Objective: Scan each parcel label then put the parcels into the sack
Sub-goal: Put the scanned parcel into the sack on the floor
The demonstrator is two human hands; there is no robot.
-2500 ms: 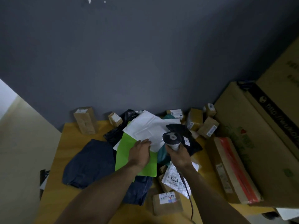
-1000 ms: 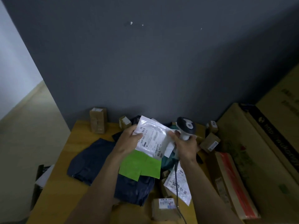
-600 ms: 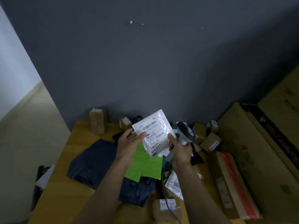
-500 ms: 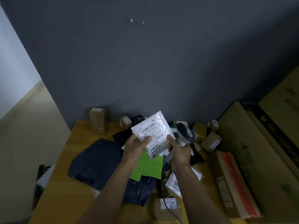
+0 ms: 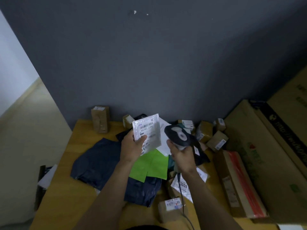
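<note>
My left hand (image 5: 132,149) grips a small white bubble mailer (image 5: 147,132) above the table, its barcode label facing me. My right hand (image 5: 182,156) grips the handle of a dark corded barcode scanner (image 5: 178,136), whose head sits just right of the mailer, a small gap between them. Below lie a green mailer (image 5: 152,166), a dark blue bag (image 5: 98,161) that may be the sack, and a white mailer marked 3005 (image 5: 183,185).
Several small brown boxes (image 5: 216,141) crowd the back of the wooden table (image 5: 69,193), one tall box (image 5: 100,119) at back left, another box (image 5: 171,208) near the front. Large cardboard cartons (image 5: 265,160) stand on the right. A grey wall is behind.
My left hand lifted the white mailer off the pile and turned its label up. My right hand let go of its edge and brought the scanner head up beside it.
</note>
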